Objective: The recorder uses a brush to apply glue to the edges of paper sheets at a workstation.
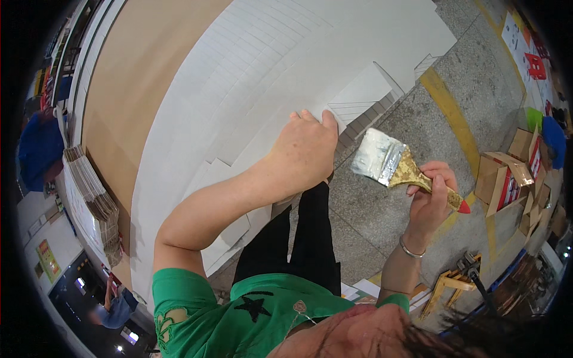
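Note:
My right hand [433,194] is closed round the yellow handle of a wide paintbrush [407,170]. The brush has a red handle tip, a metal band and bristles thickly coated in white; it is held above the floor, apart from the sheets. My left hand [307,143] rests palm down at the near edge of a broad spread of overlapping pale grey cardboard sheets [250,89]. Its fingers are slightly apart and partly foreshortened. Just beyond its fingertips, a white flap [361,92] stands raised from the sheets' stepped edge.
Brown board [143,65] lies beneath the sheets on the left. A bundle of folded cardboard [92,191] stands farther left. Opened cartons [504,179] and a yellow metal frame [450,286] are on the right. Another person [116,307] is at the lower left.

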`<state>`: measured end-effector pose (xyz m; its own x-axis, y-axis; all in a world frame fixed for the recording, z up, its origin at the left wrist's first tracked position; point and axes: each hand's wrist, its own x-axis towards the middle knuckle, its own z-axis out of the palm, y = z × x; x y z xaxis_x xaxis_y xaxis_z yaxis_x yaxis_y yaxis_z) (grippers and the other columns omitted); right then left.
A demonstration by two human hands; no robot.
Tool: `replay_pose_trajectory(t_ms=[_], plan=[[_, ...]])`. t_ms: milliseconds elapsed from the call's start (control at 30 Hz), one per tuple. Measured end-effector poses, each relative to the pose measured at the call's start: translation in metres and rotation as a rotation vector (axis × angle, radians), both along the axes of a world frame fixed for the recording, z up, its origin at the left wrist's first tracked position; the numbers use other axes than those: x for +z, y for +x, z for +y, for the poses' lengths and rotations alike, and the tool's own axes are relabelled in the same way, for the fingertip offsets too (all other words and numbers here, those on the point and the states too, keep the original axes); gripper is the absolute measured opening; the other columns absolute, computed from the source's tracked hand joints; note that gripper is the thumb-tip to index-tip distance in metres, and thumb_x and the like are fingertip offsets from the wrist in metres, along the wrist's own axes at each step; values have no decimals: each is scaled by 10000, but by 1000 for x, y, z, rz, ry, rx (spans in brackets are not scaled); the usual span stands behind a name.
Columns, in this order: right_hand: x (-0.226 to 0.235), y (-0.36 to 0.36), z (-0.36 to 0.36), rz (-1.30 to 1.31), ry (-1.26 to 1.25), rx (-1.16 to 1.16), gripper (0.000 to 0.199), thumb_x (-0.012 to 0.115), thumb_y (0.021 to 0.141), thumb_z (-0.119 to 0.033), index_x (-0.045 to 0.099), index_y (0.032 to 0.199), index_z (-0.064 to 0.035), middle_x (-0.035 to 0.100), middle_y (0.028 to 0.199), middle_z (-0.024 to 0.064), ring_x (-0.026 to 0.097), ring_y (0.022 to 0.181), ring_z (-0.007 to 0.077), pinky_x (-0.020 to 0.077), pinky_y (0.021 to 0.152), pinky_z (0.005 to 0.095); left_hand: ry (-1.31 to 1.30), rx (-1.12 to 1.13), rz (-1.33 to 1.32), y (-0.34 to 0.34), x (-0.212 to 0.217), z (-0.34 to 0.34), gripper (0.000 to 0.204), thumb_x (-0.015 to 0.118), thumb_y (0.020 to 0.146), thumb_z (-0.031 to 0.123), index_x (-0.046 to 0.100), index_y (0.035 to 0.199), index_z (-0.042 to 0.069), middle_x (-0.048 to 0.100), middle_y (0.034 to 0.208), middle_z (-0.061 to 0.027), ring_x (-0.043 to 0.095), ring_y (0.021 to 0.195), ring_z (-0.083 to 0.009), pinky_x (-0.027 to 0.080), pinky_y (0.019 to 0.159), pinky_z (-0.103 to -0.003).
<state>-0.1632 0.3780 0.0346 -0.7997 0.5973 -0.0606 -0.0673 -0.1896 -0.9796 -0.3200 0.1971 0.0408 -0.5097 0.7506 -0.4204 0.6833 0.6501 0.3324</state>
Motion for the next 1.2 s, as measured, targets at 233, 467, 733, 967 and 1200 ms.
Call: replay_pose_trajectory(t_ms=[233, 467, 733, 967, 1200], plan=[[-2, -9, -11, 18, 53, 49, 158, 432, 852, -67, 505, 793, 60, 531, 882, 178, 519, 505, 145, 461, 469, 243, 113, 22, -35, -3, 0, -8, 270, 513, 708, 38, 462, 942, -87, 550, 753, -209, 561, 730, -345, 473, 646, -392], [1, -7, -22, -34, 106, 123, 131, 423, 837, -31, 503, 777, 52, 535, 866, 173, 516, 498, 140, 465, 464, 242, 166, 51, 69, 3, -3, -6, 259, 505, 704, 18, 459, 934, -92, 545, 759, -230, 562, 731, -358, 481, 633, -403], [5, -9, -24, -59, 109, 115, 111, 433, 823, -8, 508, 762, 47, 537, 863, 171, 522, 502, 138, 460, 435, 233, 167, 26, 98, 6, -6, -8, 303, 508, 696, 4, 446, 963, -126, 538, 790, -272, 566, 749, -385, 492, 637, -407], [6, -9, -27, -96, 109, 200, 120, 440, 837, -18, 510, 763, 45, 547, 844, 169, 518, 488, 133, 455, 430, 229, 196, 27, 133, 7, -9, -9, 342, 510, 694, 2, 431, 989, -152, 528, 803, -292, 563, 763, -405, 495, 644, -410], [9, -23, -15, -121, 94, 94, 124, 430, 855, -8, 517, 781, 42, 547, 843, 153, 513, 477, 126, 459, 429, 228, 182, 14, 124, 6, -5, -11, 344, 513, 699, 3, 426, 991, -156, 521, 817, -294, 565, 768, -407, 501, 637, -400]])
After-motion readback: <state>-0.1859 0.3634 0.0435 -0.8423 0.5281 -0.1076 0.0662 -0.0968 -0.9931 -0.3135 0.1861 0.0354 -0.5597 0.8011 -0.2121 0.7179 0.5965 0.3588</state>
